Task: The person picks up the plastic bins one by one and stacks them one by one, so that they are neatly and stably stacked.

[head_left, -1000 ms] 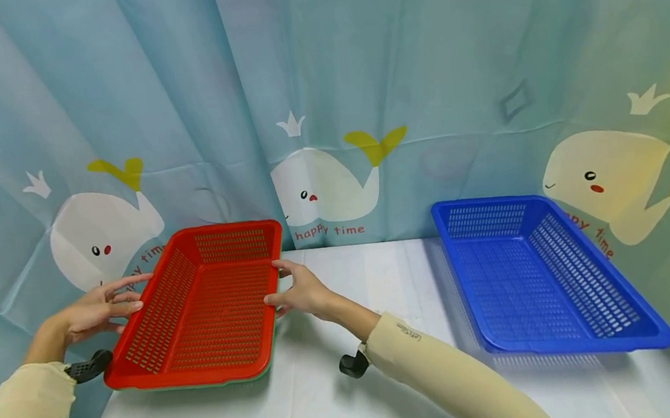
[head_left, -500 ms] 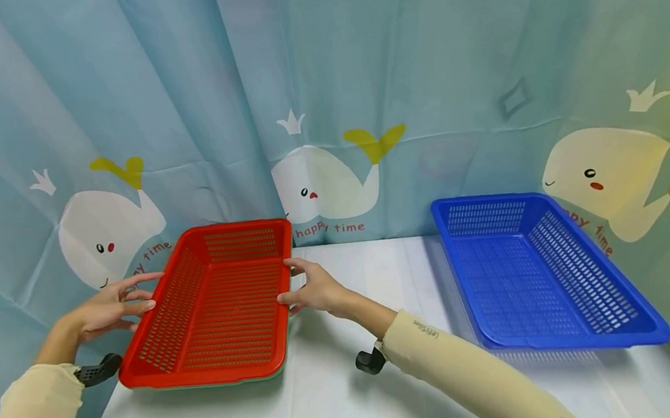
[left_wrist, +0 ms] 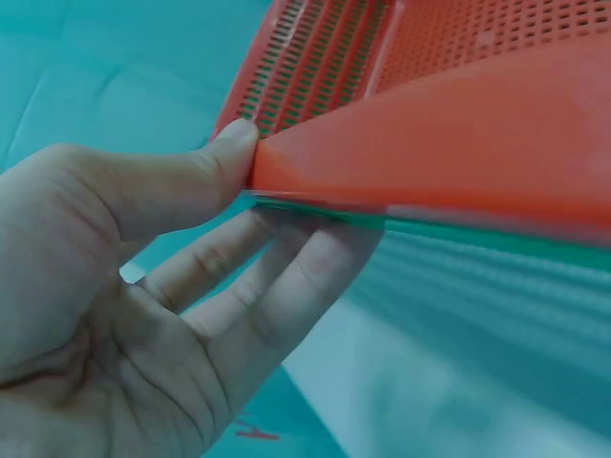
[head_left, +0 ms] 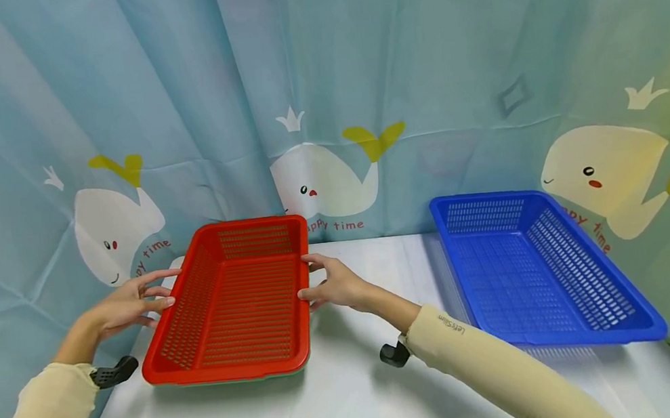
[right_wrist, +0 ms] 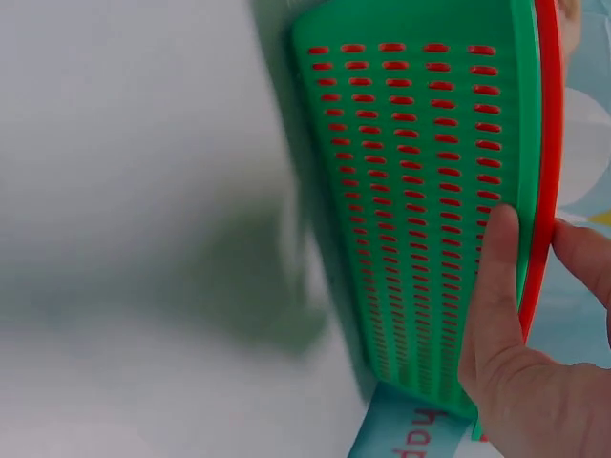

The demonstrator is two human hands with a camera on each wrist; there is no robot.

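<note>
The left hand and right hand pinch the nested red basket and green basket by their rims. A slackened pinch could let the green basket slip free.

a blue, rectangular, perforated plastic basket occupies the white, cloth-covered worktop's right side (pale-blue whale-print fabric curtain behind).
</note>
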